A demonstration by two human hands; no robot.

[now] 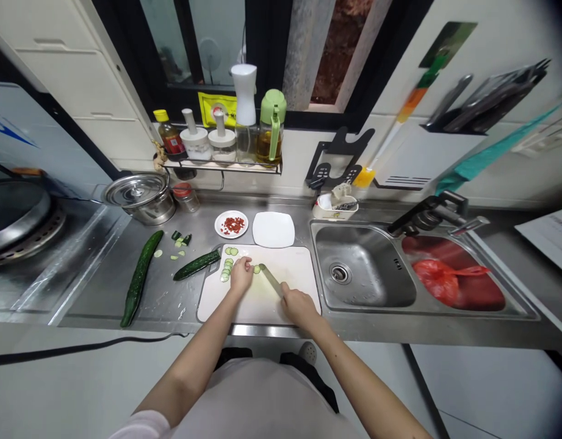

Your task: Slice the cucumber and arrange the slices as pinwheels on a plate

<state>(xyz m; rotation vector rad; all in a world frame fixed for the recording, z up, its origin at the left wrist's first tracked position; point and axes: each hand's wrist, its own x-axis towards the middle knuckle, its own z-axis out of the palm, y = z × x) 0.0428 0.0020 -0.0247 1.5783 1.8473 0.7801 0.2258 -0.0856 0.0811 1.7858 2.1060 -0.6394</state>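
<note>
Slice (256,269): on the board (281,308); likely light, slippery, fragile; pinch its rim.
Left hand (241,276): beside it; what it grips, I can't tell.
Right hand (299,306): apart from the left, holding the knife (270,280) by its handle.

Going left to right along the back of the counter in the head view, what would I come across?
Pot, red-lidded jar, plate of red pieces, square plate, white caddy, faucet.
</note>
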